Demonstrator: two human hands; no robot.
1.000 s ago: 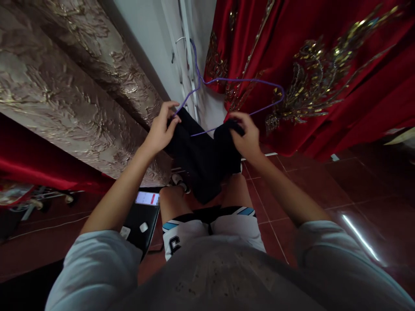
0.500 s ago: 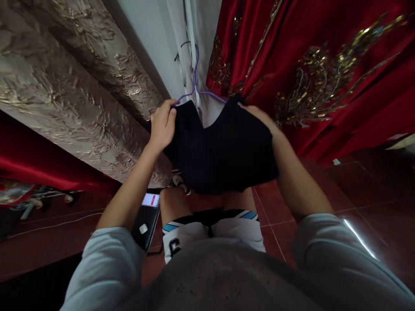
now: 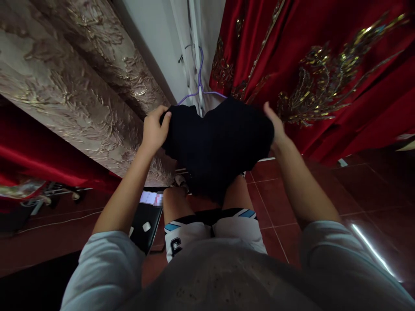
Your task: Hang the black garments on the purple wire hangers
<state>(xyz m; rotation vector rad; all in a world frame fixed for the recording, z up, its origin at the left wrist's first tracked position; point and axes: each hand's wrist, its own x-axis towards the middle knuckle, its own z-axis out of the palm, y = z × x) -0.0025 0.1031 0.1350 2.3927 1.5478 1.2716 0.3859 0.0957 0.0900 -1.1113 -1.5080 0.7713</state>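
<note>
A dark navy, nearly black garment [image 3: 210,142] hangs in front of me on a purple hanger [image 3: 200,84], its neckline dipping between two shoulder parts. My left hand [image 3: 154,127] grips the garment's left shoulder edge, thumb on top and other fingers curled round the far side. At the opposite side, my right hand [image 3: 275,127] is against the garment's right edge, with one digit stretched upward and apart from the cloth. The rest of that hand's fingers are hidden behind the fabric.
The hanger's hook is at a white rail [image 3: 194,39]. Textured beige curtains [image 3: 106,99] hang left, a red curtain with gold sequins [image 3: 259,43] right. A phone [image 3: 148,197] and a small white case [image 3: 146,226] lie on a black surface beside my leg.
My right hand has slid off the garment's right shoulder, outward to its side edge. My left hand has shifted slightly left and down, still holding the cloth. The garment's lower part hangs in a narrower shape.
</note>
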